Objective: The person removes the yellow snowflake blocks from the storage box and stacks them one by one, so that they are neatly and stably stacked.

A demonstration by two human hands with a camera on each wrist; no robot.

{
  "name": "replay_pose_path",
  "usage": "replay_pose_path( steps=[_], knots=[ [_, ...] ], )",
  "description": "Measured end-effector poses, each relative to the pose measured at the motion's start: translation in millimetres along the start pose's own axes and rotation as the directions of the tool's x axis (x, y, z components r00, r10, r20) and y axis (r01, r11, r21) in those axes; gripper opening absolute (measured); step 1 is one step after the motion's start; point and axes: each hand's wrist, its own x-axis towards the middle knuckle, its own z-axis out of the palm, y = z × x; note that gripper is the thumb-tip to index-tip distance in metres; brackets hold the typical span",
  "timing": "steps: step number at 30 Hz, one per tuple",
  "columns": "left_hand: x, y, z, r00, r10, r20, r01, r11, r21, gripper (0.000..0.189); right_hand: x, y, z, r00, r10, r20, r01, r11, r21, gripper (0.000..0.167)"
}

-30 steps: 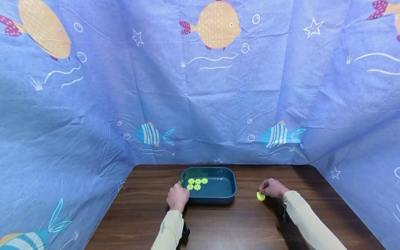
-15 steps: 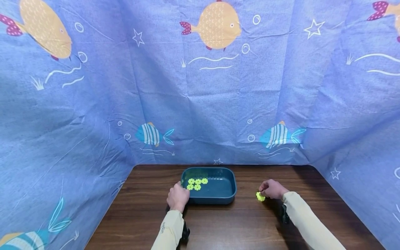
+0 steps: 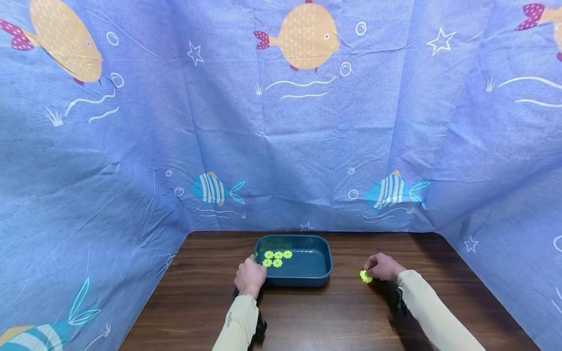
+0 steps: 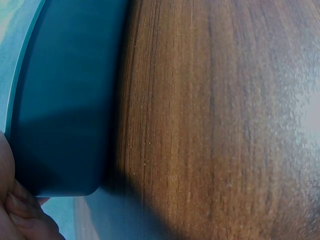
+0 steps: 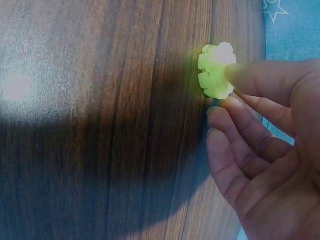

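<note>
A dark teal rectangular baking dish [image 3: 303, 281] stands on the table, left of the right hand. My left hand [image 3: 250, 277] grips its left side near the front corner; the left wrist view shows curled fingers [image 4: 27, 215] at the rim, partly cut off by the frame. Inside the dish, at its left, lie several yellow-green flower-shaped pieces [image 3: 278, 255]. To the right of the dish, my right hand [image 3: 383, 266] pinches another flower-shaped piece [image 5: 216, 70] between thumb and fingers. It looks thick, with rounded lobes, and is held tilted near the tabletop.
The brown wood-grain table [image 3: 316, 317] reaches back to a blue curtain [image 3: 298, 146] printed with fish and stars, which also hangs along both sides. A bright light reflection lies on the tabletop in both wrist views.
</note>
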Motion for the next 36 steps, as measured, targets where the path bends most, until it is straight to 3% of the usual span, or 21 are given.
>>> replay_pose_path(
  steps=[14, 29, 36],
  knots=[
    [1.7, 0.9, 1.0, 1.000, 0.010, -0.002, -0.010, 1.000, 0.004, 0.045, -1.5, -3, -4, 0.999, 0.031, 0.020, -0.032, 0.999, 0.025, 0.009],
    [-0.5, -0.7, 1.0, 1.000, 0.012, -0.007, -0.012, 1.000, -0.008, 0.045, -4.1, 2, 3, 1.000, -0.020, 0.000, 0.020, 0.999, 0.033, 0.006],
    [-1.4, -0.2, 0.3, 1.000, 0.010, 0.000, -0.010, 1.000, 0.001, 0.045, 10.2, -8, 2, 0.992, -0.081, -0.101, 0.064, 0.985, -0.162, 0.006]
  ],
)
